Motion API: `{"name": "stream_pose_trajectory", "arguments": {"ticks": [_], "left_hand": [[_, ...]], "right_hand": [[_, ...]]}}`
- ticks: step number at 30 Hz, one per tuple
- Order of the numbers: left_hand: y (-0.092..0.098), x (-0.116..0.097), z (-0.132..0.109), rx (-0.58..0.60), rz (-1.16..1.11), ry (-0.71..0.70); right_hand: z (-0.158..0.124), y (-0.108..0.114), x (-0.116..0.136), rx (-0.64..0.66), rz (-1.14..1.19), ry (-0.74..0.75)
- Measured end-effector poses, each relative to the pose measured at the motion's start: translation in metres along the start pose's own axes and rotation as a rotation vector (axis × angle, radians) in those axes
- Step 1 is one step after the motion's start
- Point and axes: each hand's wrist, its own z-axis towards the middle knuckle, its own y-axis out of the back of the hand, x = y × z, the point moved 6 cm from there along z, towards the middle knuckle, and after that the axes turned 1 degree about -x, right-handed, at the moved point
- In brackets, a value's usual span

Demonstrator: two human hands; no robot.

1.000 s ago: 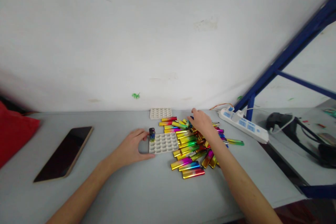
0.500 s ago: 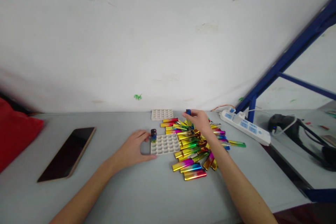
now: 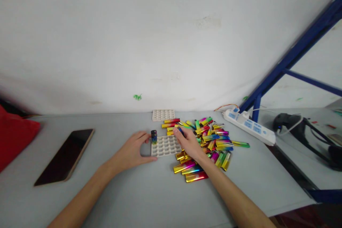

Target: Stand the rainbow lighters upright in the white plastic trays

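Note:
A pale tray [image 3: 166, 146] with rows of round hollows lies on the table in front of me. Two shiny lighters [image 3: 154, 137] with dark tops stand upright at its far left corner. My left hand [image 3: 135, 150] is open around the tray's left end, thumb at the near corner and fingertips beside the upright lighters. Over the tray's right side, my right hand [image 3: 189, 143] pinches a lighter with a blue end [image 3: 181, 130]; the rest of it is hidden by the fingers. Many metallic, colour-graded lighters [image 3: 211, 137] lie piled right of the tray, partly behind that hand.
A second pale tray [image 3: 163, 115] lies near the wall. On the left are a dark phone-like tablet [image 3: 65, 156] and a red cloth-like item [image 3: 17, 137]. A white power strip [image 3: 249, 127], a blue metal frame [image 3: 283, 66] and a black headset-like device [image 3: 294, 131] are at right.
My right hand has come left and down from above the pile to the tray's right side, carrying the lighter. The left hand has stayed at the tray's left end.

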Motion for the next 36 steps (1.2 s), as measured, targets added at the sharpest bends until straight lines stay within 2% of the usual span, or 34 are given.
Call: {"name": "stream_pose_trajectory", "arguments": {"ticks": [3, 6, 12, 26, 31, 33, 36], "left_hand": [[0.0, 0.0, 0.0, -0.002, 0.009, 0.005], [0.0, 0.0, -0.001, -0.001, 0.012, 0.007], [0.001, -0.001, 0.0, 0.008, 0.023, 0.004], [0.001, -0.003, 0.0, 0.022, 0.026, 0.01], [-0.001, -0.002, -0.001, 0.024, 0.013, 0.008], [-0.001, -0.003, -0.001, 0.032, 0.006, 0.018], [0.0, -0.006, 0.0, 0.046, 0.002, 0.022]], "right_hand": [[-0.005, -0.002, 0.007, -0.082, -0.161, 0.056], [-0.008, -0.001, 0.014, -0.125, -0.262, 0.047], [-0.009, 0.004, 0.017, -0.186, -0.274, 0.027], [-0.012, 0.001, 0.022, -0.133, -0.292, 0.096], [-0.017, -0.011, 0.037, -0.003, -0.349, 0.278], [-0.02, -0.016, 0.042, -0.005, -0.428, 0.362], [-0.021, -0.023, 0.039, -0.026, -0.548, 0.374]]}}
